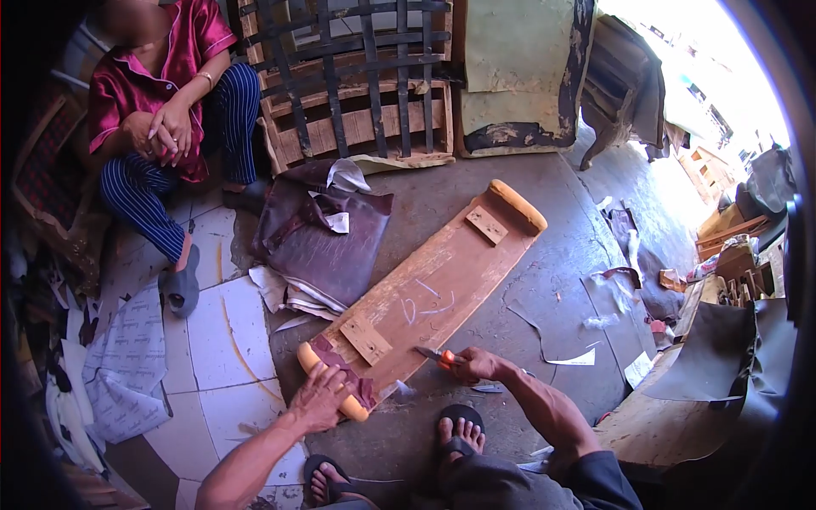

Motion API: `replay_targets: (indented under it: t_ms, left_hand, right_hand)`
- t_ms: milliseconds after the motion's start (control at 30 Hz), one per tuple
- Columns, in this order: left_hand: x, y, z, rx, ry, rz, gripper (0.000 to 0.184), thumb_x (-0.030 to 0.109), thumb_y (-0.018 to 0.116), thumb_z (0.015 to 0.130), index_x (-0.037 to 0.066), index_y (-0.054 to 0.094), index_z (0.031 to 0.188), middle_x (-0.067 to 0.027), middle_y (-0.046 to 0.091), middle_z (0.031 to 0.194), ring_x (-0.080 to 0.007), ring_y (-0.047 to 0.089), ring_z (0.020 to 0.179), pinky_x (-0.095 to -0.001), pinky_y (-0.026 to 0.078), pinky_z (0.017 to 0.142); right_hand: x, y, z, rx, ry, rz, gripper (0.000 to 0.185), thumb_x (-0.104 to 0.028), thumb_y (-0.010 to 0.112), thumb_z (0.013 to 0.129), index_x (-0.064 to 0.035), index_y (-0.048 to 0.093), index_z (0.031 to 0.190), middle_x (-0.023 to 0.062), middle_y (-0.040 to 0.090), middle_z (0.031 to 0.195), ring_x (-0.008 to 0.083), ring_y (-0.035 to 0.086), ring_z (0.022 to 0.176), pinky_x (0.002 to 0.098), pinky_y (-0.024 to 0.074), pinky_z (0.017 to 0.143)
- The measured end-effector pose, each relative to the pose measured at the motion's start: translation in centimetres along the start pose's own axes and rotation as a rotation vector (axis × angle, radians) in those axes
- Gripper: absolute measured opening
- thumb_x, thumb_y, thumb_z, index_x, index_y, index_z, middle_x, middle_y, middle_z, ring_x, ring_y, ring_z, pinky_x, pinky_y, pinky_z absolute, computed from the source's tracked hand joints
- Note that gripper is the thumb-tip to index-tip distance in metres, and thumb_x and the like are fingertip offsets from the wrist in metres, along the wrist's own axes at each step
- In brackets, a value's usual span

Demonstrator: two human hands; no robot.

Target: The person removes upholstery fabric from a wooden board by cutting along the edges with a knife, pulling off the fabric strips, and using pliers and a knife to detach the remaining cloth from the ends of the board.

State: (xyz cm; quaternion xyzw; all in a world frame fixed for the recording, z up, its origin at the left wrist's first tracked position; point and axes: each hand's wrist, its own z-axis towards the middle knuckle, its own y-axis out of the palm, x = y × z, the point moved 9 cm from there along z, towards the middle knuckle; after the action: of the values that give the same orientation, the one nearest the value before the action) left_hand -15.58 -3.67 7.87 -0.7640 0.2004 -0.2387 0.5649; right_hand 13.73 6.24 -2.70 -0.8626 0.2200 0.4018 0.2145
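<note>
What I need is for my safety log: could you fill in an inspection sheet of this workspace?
Surface: grey floor, with white tiles at left.
Job's things: wooden panel with orange foam at both ends; maroon material at the near end.
Clutter: folded dark material, pale scraps.
Grippers: left hand on the panel's near end; right hand holding an orange-handled tool.
Cables: nothing clearly seen.
Surroundings: seated person, webbed wooden frame.

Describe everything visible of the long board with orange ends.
The long brown board looks wooden and scuffed, with pale marks. Two lighter blocks sit near its ends, which carry orange, foam-like padding. It lies slantwise over the floor. The left hand rests on its near end, over dark red material; the knife may touch it.
</note>
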Motion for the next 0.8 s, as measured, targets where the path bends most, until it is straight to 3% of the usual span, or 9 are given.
replay_targets:
  t_ms: [33,133,267,300,533,567,600,667,800]
  left_hand:
    - [-0.2,-0.1,0.1,-0.013,0.015,0.004,0.059,0.026,0.069,0.078,0.012,0.052,0.133,-0.0127,0.047,0.139,-0.0302,0.035,0.14,-0.052,0.017,0.12]
    - [-0.3,0.2,0.1,-0.031,0.01,0.038,0.057,0.025,0.068,0.078,0.012,0.053,0.132,-0.0125,0.047,0.139,-0.0304,0.035,0.14,-0.0514,0.017,0.12]
    - [-0.2,0.0,-0.2,0.021,0.022,-0.042,0.061,0.022,0.069,0.072,0.011,0.053,0.13,-0.0138,0.048,0.135,-0.033,0.035,0.138,-0.0544,0.017,0.12]
    - [-0.4,-0.3,0.1,0.039,0.025,-0.04,0.061,0.022,0.069,0.071,0.011,0.053,0.129,-0.0141,0.048,0.134,-0.0334,0.035,0.138,-0.0546,0.017,0.12]
    - [-0.5,0.0,0.1,0.051,0.028,-0.015,0.062,0.023,0.071,0.07,0.011,0.052,0.128,-0.0145,0.048,0.133,-0.0335,0.036,0.137,-0.0555,0.018,0.118]
    - [-0.6,0.0,0.2,0.051,0.028,-0.019,0.062,0.023,0.071,0.07,0.011,0.052,0.127,-0.0145,0.048,0.133,-0.0334,0.036,0.137,-0.0554,0.019,0.118]
    - [-0.5,0.0,0.1,0.047,0.028,-0.027,0.061,0.023,0.071,0.07,0.011,0.052,0.127,-0.0145,0.048,0.133,-0.0334,0.036,0.137,-0.0552,0.019,0.118]
    - [-0.4,0.4,0.2,0.059,0.03,-0.023,0.062,0.023,0.071,0.07,0.011,0.052,0.127,-0.0143,0.048,0.133,-0.0332,0.036,0.137,-0.0551,0.019,0.118]
    - [-0.5,0.0,0.1,0.076,0.048,-0.018,0.062,0.023,0.072,0.069,0.012,0.053,0.128,-0.0135,0.049,0.132,-0.0327,0.037,0.136,-0.055,0.019,0.118]
  right_hand:
    - [1.9,1.2,0.3,-0.163,0.088,0.319,0.027,-0.019,0.058,0.082,-0.0002,0.067,0.1,0.0189,0.067,0.076,0.0251,0.064,0.067,0.0417,0.0508,0.068]
    - [1.5,1.3,-0.3,0.089,0.057,0.088,0.029,-0.021,0.059,0.085,-0.0016,0.068,0.105,0.0137,0.065,0.07,0.0225,0.063,0.067,0.0396,0.0509,0.065]
    - [-4.0,3.0,-4.2,0.465,-0.319,-0.636,0.049,-0.012,0.063,0.078,-0.0061,0.06,0.126,0.0168,0.062,0.119,0.0341,0.061,0.107,0.0447,0.0495,0.088]
    - [-4.4,3.7,-4.7,0.361,-0.139,-0.678,0.059,-0.011,0.062,0.075,-0.007,0.055,0.134,0.0166,0.046,0.142,0.0388,0.047,0.126,0.0493,0.0425,0.098]
    - [-6.3,4.4,-6.7,0.619,-0.297,-0.88,0.048,-0.008,0.059,0.08,-0.0045,0.057,0.127,0.0161,0.048,0.136,0.0364,0.044,0.127,0.0497,0.038,0.098]
    - [-6.5,4.4,-6.8,0.628,-0.275,-0.909,0.043,-0.012,0.059,0.08,-0.0035,0.06,0.122,0.0164,0.056,0.122,0.035,0.055,0.114,0.048,0.0445,0.092]
    - [-5.5,4.5,-6.3,0.623,-0.275,-0.907,0.043,-0.012,0.059,0.08,-0.0035,0.06,0.122,0.0164,0.056,0.122,0.035,0.055,0.114,0.048,0.0445,0.092]
    - [-1.3,4.1,-4.2,0.436,-0.202,-0.434,0.044,-0.021,0.064,0.081,-0.0058,0.063,0.123,0.0154,0.063,0.105,0.0367,0.063,0.094,0.047,0.0495,0.08]
    - [-0.9,2.7,-4.1,0.139,0.022,-0.165,0.037,-0.024,0.061,0.084,-0.0051,0.065,0.115,0.0204,0.066,0.091,0.038,0.067,0.084,0.0469,0.0531,0.074]
